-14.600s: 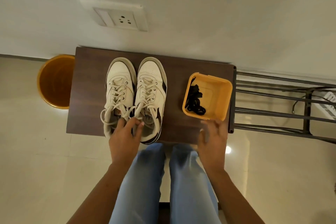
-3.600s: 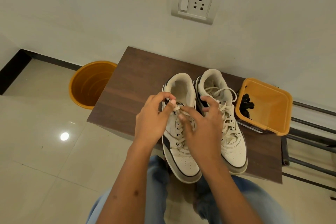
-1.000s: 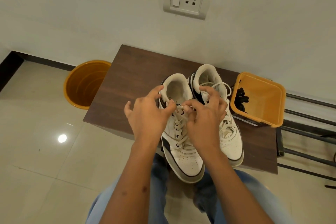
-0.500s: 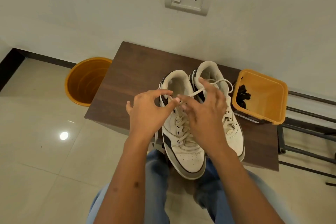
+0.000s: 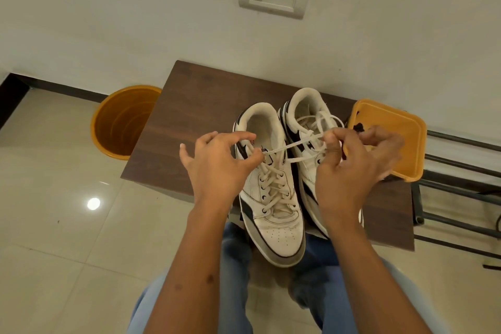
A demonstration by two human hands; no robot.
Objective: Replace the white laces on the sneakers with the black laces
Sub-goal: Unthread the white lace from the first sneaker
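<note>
White laces (image 5: 273, 184) remain threaded through most eyelets of the left-hand sneaker (image 5: 271, 198), at centre frame on the dark wooden table (image 5: 189, 116). Only its top is loosened: two strands run from the upper eyelets toward the right of the frame. The right hand (image 5: 352, 168) pinches one strand (image 5: 292, 145) and holds it taut. The left hand (image 5: 217, 168) pinches at the top eyelet area; whether it grips lace or tongue cannot be told. The hands are apart, one on each side of the shoe.

The second sneaker (image 5: 306, 127), touching the first on its right, is fully laced in white, with the bow loops lying over its opening. Black laces (image 5: 359, 127) lie unused in the orange tray (image 5: 406, 127) at the right, partly hidden by the right hand.

Judged status: early stage. Remaining: unlace both shoes, then thread both black laces.

An orange bucket (image 5: 122, 122) stands on the floor at left.
</note>
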